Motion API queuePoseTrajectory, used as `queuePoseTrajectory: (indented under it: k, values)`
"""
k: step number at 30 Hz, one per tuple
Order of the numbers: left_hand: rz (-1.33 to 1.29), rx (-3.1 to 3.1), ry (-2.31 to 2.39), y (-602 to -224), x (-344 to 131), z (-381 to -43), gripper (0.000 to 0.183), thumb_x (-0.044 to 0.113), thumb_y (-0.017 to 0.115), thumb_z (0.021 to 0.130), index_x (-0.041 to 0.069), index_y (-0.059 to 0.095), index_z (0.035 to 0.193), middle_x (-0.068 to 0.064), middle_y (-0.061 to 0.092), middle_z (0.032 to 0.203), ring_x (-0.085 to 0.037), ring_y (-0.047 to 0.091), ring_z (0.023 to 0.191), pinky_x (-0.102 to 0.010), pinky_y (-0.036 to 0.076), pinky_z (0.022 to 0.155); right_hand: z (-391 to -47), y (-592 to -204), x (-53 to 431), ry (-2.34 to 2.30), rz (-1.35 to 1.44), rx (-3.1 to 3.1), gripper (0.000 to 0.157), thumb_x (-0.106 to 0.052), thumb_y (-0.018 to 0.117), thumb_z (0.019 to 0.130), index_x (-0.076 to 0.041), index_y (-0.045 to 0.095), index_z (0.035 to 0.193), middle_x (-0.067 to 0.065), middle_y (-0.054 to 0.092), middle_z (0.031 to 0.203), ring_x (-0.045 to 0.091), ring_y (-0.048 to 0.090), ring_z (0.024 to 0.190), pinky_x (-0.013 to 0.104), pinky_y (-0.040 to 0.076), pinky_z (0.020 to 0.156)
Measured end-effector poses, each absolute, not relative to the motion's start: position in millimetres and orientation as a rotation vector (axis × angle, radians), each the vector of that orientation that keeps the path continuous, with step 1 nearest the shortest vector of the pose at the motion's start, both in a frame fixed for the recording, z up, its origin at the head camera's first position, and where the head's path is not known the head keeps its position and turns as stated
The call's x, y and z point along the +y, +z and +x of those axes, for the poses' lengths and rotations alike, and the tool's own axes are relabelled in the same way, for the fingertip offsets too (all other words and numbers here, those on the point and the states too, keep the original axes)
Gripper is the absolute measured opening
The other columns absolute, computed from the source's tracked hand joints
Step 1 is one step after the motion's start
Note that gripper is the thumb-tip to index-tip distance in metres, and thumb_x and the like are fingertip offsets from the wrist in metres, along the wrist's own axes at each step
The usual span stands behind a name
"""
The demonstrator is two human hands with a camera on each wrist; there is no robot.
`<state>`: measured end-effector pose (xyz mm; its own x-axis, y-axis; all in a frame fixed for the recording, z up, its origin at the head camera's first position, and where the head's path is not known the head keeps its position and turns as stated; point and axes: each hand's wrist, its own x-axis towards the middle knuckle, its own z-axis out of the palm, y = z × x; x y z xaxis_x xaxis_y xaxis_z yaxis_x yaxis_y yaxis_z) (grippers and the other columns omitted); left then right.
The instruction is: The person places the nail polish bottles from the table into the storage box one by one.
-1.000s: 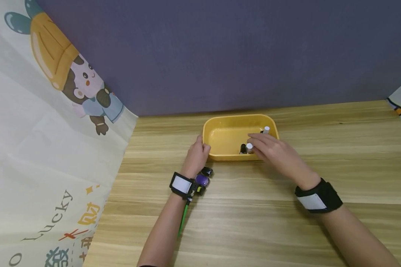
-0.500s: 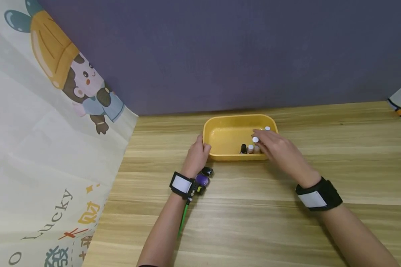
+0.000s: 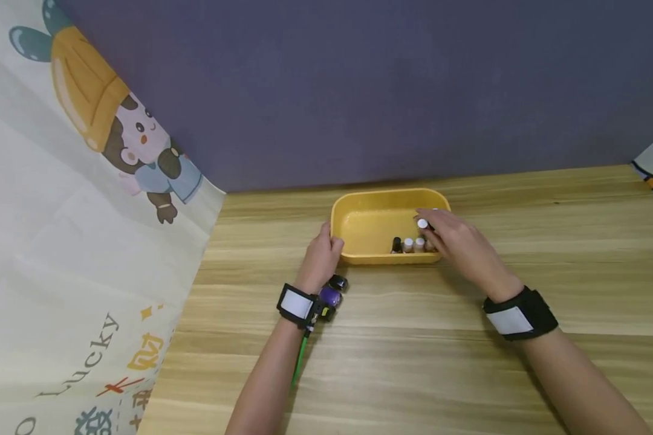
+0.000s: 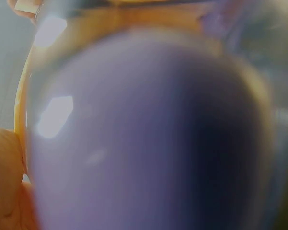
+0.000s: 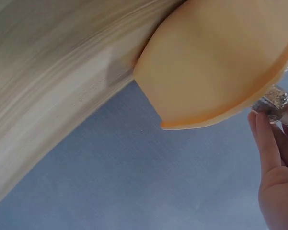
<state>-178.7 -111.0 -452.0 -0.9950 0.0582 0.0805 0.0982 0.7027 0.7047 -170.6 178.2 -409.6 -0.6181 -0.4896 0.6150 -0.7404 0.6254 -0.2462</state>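
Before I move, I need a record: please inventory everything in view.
Table: one, brown, beneath.
Tray: one, yellow, on table.
Black-capped bottle: one, in tray.
White-capped bottles: at least two, in tray.
Glittery bottle: one, silvery, at tray's right end.
Purple object: one, before tray.
Black object: one, beside purple object.
Green cord: one, below purple object.
Panel: one, purplish, behind table.
Printed cloth: whitish, left.
Wristbands: two, black.
Left hand: one, gripping tray.
Right hand: one, pinching glittery bottle.
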Motion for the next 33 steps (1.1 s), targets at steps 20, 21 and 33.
queuePoseTrajectory:
  k: [20,21,33]
  values:
    - [-0.152,-2.846,-1.132,-453,-112,-181,0.048,0.025,0.037,0.092,0.009,0.034,0.137,-0.006,0.050,0.079,-0.018,0.050,0.066,-0.030,0.042,0.057,-180,-420,182,0.687,0.966,-2.397,0.041,-0.011,0.054,0.088,-0.003,0.049,0.128,0.011,0.060,0.107,0.022,0.057,0.096,0.038,0.047,0.079]
    - [-0.151,-2.846,-1.132,-453,-112,-181,0.048,0.025,0.037,0.092,0.009,0.034,0.138,-0.005,0.051,0.080,-0.018,0.050,0.067,-0.030,0.042,0.058,-180,-420,182,0.683,0.969,-2.399,0.041,-0.010,0.055,0.088,-0.003,0.049,0.128,0.011,0.060,0.106,0.021,0.057,0.094,0.038,0.047,0.078]
    - [-0.151,-2.855,-1.145,-450,-111,-179,0.050,0.025,0.037,0.092,0.010,0.033,0.139,-0.005,0.051,0.079,-0.017,0.051,0.064,-0.030,0.043,0.056,-188,-428,179,0.644,0.988,-2.352,0.020,-0.012,0.057,0.087,-0.005,0.060,0.105,0.008,0.060,0.107,0.022,0.054,0.105,0.039,0.045,0.086]
